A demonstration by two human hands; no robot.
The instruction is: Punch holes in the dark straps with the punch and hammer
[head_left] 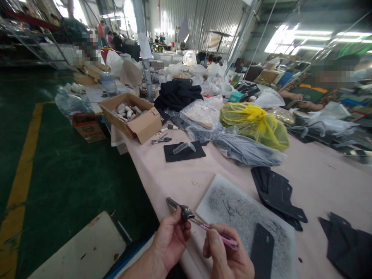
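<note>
My left hand (171,240) is closed around a dark metal hand tool (183,210) with a long narrow end pointing up and left. My right hand (226,252) grips a slim pink-handled tool (228,241). The thin metal shaft of this tool reaches to the head of the dark one, and the two appear to touch there. Both hands are above the near edge of the cloth-covered table. Right of them lies a pale board (221,193) covered in dark specks, with a black flat piece (262,248) on it. My fingers hide part of both tools.
Stacked black pieces (276,193) lie beyond the board. Farther off are a black panel (186,152), a plier-like tool (161,140), an open carton (139,126) and a yellow bag (252,122). A stool-like surface (84,252) stands left. Another person's hands (305,101) work across the table.
</note>
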